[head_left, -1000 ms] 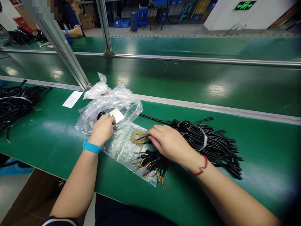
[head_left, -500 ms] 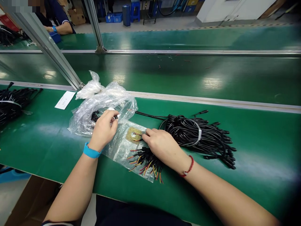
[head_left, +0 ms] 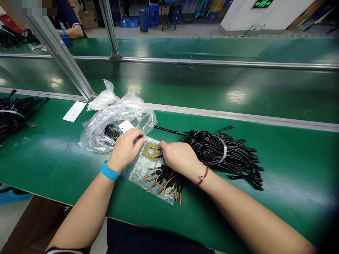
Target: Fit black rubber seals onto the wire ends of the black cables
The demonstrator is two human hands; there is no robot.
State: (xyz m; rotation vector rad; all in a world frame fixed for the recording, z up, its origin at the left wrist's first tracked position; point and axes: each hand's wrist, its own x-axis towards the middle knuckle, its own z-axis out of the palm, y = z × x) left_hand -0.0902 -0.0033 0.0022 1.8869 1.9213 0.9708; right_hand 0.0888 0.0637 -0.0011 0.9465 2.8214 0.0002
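Note:
My left hand [head_left: 128, 145] is closed in a pinch, with a small black part [head_left: 141, 137] at its fingertips. Closed as well, my right hand [head_left: 180, 155] grips a black cable, whose thin coloured wire ends [head_left: 156, 149] stick out to the left over a yellowish square pad with a hole [head_left: 147, 154]. The pad lies on a flat clear plastic bag [head_left: 136, 169]. Below my right hand, several cable ends with red, yellow and black wires [head_left: 165, 180] fan out. An open clear bag [head_left: 92, 130] left of my hands holds small black parts [head_left: 111, 132].
A tied bundle of black cables [head_left: 225, 151] lies to the right, another bundle [head_left: 13, 114] at the far left. A paper slip [head_left: 74, 111] is near the metal post [head_left: 60, 53]. Across the bench, a person's arm [head_left: 74, 31] rests on the green surface.
My left hand has moved right from the bag's opening, bringing the small black part close to the wire ends. My right hand has shifted slightly, still gripping the cable.

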